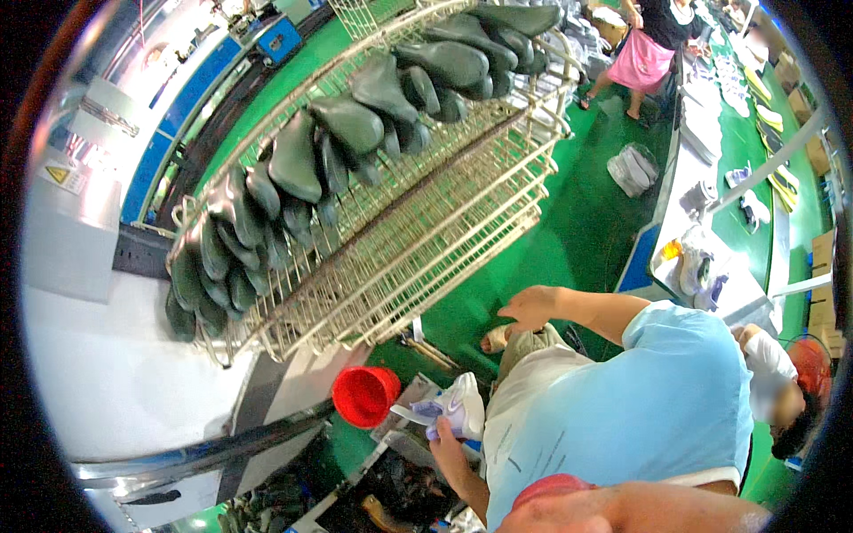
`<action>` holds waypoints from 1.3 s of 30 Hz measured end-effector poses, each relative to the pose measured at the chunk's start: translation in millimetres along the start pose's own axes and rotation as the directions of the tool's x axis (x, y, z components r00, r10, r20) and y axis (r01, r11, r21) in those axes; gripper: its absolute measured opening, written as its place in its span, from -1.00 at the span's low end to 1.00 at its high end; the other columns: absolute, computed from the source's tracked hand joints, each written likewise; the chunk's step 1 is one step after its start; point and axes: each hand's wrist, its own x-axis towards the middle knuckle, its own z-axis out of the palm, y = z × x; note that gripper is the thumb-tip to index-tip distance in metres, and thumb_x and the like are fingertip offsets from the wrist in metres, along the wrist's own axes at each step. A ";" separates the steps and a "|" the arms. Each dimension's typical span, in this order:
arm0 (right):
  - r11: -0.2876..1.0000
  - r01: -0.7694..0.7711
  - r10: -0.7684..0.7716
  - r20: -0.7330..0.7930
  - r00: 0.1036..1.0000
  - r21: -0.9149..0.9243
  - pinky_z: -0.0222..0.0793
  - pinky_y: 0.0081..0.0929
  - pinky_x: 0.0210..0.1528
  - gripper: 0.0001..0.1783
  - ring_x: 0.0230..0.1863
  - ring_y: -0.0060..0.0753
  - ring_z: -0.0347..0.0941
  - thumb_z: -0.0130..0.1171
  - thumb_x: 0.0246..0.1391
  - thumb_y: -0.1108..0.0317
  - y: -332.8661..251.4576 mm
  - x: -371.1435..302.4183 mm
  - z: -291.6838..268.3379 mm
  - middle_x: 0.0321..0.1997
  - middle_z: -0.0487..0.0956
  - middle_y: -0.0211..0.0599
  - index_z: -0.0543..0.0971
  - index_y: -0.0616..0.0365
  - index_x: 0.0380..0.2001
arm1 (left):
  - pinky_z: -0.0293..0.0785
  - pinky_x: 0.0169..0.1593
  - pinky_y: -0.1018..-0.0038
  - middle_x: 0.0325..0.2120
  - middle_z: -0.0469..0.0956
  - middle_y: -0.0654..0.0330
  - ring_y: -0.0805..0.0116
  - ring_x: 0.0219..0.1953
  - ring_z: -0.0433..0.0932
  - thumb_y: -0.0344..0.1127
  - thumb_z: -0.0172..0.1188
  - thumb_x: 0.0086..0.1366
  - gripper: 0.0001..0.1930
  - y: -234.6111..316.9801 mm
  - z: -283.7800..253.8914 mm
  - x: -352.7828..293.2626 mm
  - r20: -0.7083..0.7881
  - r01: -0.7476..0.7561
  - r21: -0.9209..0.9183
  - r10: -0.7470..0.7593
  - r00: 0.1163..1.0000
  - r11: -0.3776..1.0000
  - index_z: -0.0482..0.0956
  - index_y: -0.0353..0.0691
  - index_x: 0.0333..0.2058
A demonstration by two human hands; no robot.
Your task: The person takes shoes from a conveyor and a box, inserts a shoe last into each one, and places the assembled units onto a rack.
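Note:
My left hand (451, 451) grips a white and lavender sneaker (463, 407) near the lower middle, beside a red bucket (365, 396). The fingers wrap partly behind the shoe, so not all of them show. My right hand (531, 307) hangs in front of me above the green floor with its fingers loosely apart and nothing in them. Beyond it stands a wire rack (418, 209), apart from both hands. Along its upper level sit rows of dark, smooth shoe lasts (296, 155).
To the right runs a green conveyor (753, 164) with shoes and insole-like pieces. A worktable (724, 282) with a plastic-wrapped bundle borders it. A person in a pink apron (641, 62) stands at the back; another person (769, 369) is at far right. A white machine (160, 355) fills the left.

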 end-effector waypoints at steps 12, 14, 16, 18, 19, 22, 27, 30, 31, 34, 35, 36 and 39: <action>0.902 0.241 0.043 -0.630 0.775 0.359 0.56 -0.24 -0.05 -0.67 -0.20 -0.18 0.64 0.19 0.25 0.13 69.8 -13.0 -194.9 -0.19 0.70 -0.20 0.62 0.10 -0.05 | 0.43 0.01 0.20 -0.14 0.63 -0.14 0.03 -0.12 0.56 0.14 0.19 0.35 -0.32 40.8 42.9 47.6 -0.005 -0.136 0.127 0.138 0.990 0.983 0.56 -0.56 -0.02; 0.801 0.388 0.290 -0.862 0.416 0.456 0.51 -0.41 -0.14 -0.78 -0.24 -0.44 0.59 0.22 0.23 0.31 98.0 -53.9 -248.6 -0.26 0.68 -0.37 0.62 0.14 -0.11 | 0.43 0.00 0.20 -0.13 0.63 -0.15 0.03 -0.12 0.56 0.13 0.18 0.36 -0.33 41.7 50.6 51.2 0.026 -0.173 0.143 0.171 0.985 0.974 0.57 -0.56 -0.01; 0.808 0.452 0.488 -0.859 -0.157 0.377 0.45 -0.56 -0.14 -0.77 -0.32 -0.62 0.51 0.19 0.23 0.41 127.9 -84.6 -302.9 -0.35 0.61 -0.49 0.60 0.16 -0.05 | 0.43 -0.01 0.19 -0.14 0.64 -0.16 0.03 -0.12 0.56 0.11 0.17 0.38 -0.35 35.0 55.7 63.2 0.056 -0.288 0.125 0.283 0.958 0.949 0.57 -0.55 -0.01; 0.914 0.122 0.399 -0.806 -0.438 0.386 0.50 -0.38 -0.11 -0.46 -0.24 -0.54 0.58 0.24 0.22 0.08 159.9 -114.6 -350.2 -0.24 0.66 -0.27 0.51 0.13 0.17 | 0.43 -0.01 0.19 -0.14 0.64 -0.17 0.02 -0.12 0.56 0.10 0.16 0.38 -0.36 41.1 64.2 67.0 0.070 -0.354 0.185 0.348 0.935 0.917 0.58 -0.54 -0.02; 0.920 -0.095 0.288 -0.820 -0.495 0.380 0.50 -0.30 -0.10 -0.36 -0.22 -0.51 0.59 0.25 0.17 -0.05 192.4 -115.6 -370.8 -0.24 0.67 -0.20 0.49 0.11 0.20 | 0.43 0.00 0.19 -0.14 0.64 -0.18 0.02 -0.12 0.56 0.10 0.16 0.39 -0.37 43.3 67.5 68.3 0.067 -0.361 0.218 0.356 0.932 0.906 0.59 -0.54 -0.02; 0.854 -0.338 0.298 -0.904 -0.306 0.396 0.50 -0.20 -0.14 -0.15 -0.22 -0.46 0.61 0.28 0.05 -0.28 265.0 -111.9 -420.5 -0.20 0.68 -0.09 0.48 0.10 0.23 | 0.44 0.01 0.19 -0.13 0.65 -0.16 0.03 -0.12 0.57 0.09 0.15 0.39 -0.39 37.4 73.2 76.6 0.011 -0.367 0.092 0.368 0.930 0.926 0.60 -0.51 -0.03; 0.812 0.186 0.547 -0.832 0.090 0.554 0.30 -0.56 -0.55 -0.20 -0.53 -0.59 0.48 0.36 0.05 -0.17 287.2 -125.0 -427.5 -0.16 0.69 -0.24 0.51 0.14 0.22 | 0.45 -0.09 0.19 -0.29 0.68 -0.15 0.05 -0.19 0.63 0.17 0.22 0.32 -0.35 69.4 76.5 44.8 -0.022 -0.254 0.194 0.263 0.964 0.948 0.62 -0.49 -0.09; 0.751 0.335 0.579 -0.812 0.080 0.569 0.41 -0.59 -0.52 -0.39 -0.52 -0.55 0.51 0.38 0.10 0.16 270.8 -111.8 -427.9 -0.03 0.67 -0.19 0.55 0.22 0.18 | 0.47 -0.13 0.21 -0.34 0.68 -0.14 0.04 -0.28 0.64 0.23 0.19 0.31 -0.33 39.7 59.1 58.6 -0.022 -0.151 0.206 0.159 0.987 0.967 0.65 -0.46 -0.17; 0.707 0.339 0.653 -0.757 0.021 0.620 0.44 -0.58 -0.48 -0.46 -0.46 -0.54 0.53 0.38 0.09 0.20 281.2 -117.3 -429.9 -0.06 0.66 -0.22 0.61 0.20 0.11 | 0.47 -0.13 0.21 -0.34 0.68 -0.14 0.04 -0.28 0.64 0.23 0.19 0.31 -0.33 40.8 57.2 55.2 -0.030 -0.129 0.187 0.137 0.990 0.974 0.65 -0.46 -0.17; 0.794 0.271 0.603 -0.758 -0.248 0.544 0.48 -0.42 -0.07 -0.49 -0.10 -0.34 0.59 0.40 0.05 0.10 270.3 -111.5 -414.4 -0.02 0.66 -0.20 0.67 0.03 0.07 | 0.48 -0.11 0.21 -0.34 0.68 -0.14 0.02 -0.26 0.64 0.27 0.18 0.30 -0.32 41.3 52.0 38.3 0.005 -0.220 0.141 0.222 0.975 0.965 0.66 -0.43 -0.19; 0.922 -0.083 0.316 -0.858 -0.404 0.379 0.37 -0.38 0.15 -0.48 0.01 -0.25 0.57 0.38 0.05 0.01 266.1 -120.3 -401.7 0.03 0.66 -0.15 0.68 -0.02 0.06 | 0.48 -0.10 0.23 -0.34 0.68 -0.13 0.04 -0.25 0.64 0.27 0.18 0.30 -0.32 40.5 49.9 34.2 -0.009 -0.219 0.185 0.224 0.975 0.958 0.67 -0.42 -0.19; 0.895 -0.028 0.385 -0.804 -0.454 0.444 0.32 -0.34 0.23 -0.48 0.07 -0.20 0.55 0.37 0.04 -0.05 193.6 -120.3 -384.0 0.06 0.65 -0.12 0.68 -0.05 0.03 | 0.48 -0.08 0.25 -0.34 0.68 -0.13 0.06 -0.23 0.65 0.26 0.18 0.30 -0.33 37.9 45.5 29.1 -0.036 -0.204 0.235 0.219 0.975 0.950 0.67 -0.40 -0.18; 0.893 -0.246 0.146 -0.760 -0.633 0.376 0.50 -0.32 0.02 -0.55 -0.10 -0.14 0.62 0.39 0.06 -0.05 186.2 -158.5 -360.0 0.02 0.67 -0.20 0.71 -0.09 -0.04 | 0.49 -0.05 0.27 -0.34 0.68 -0.12 0.08 -0.20 0.65 0.26 0.19 0.29 -0.33 35.3 39.7 23.7 -0.031 -0.173 0.246 0.186 0.982 0.954 0.67 -0.43 -0.18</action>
